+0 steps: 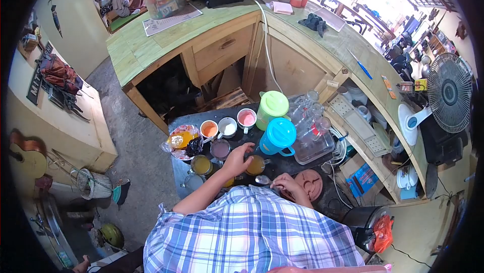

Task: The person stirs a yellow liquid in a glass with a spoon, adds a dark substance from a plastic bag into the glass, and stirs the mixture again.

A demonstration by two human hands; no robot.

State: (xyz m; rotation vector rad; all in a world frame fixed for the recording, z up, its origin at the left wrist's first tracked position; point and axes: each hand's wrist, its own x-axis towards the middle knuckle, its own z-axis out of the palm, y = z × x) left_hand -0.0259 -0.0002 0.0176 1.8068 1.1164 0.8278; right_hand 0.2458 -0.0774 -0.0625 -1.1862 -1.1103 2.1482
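My right hand [288,183] grips a metal spoon [261,179] nearest me, its bowl just beside the amber-filled glass [255,165] that my left hand [237,159] clasps, with the blue-lidded pitcher [278,137] beyond.

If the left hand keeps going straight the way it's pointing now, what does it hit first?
Most likely the blue-lidded jug: the left hand points up and right toward its base. Depth is hard to judge from above.

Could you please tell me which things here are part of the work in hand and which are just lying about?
In hand: left hand at the orange drink cup; right hand holding the spoon.

Lying about: blue jug, green jug, fan, dark cloth.
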